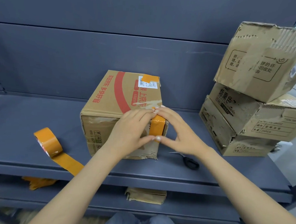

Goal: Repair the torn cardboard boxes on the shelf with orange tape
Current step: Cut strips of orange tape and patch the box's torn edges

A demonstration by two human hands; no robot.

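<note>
While both hands pressed an orange tape strip (157, 128) over the near right corner of the cardboard box (122, 100) on the shelf (39, 115), the left hand (129, 128) and right hand (175, 129) lay with fingers extended, gripping nothing. The tape roll (48, 142) stood left; scissors (190, 162), partly hidden by the right wrist, lay right, near perhaps three stacked torn boxes (251, 104).
</note>
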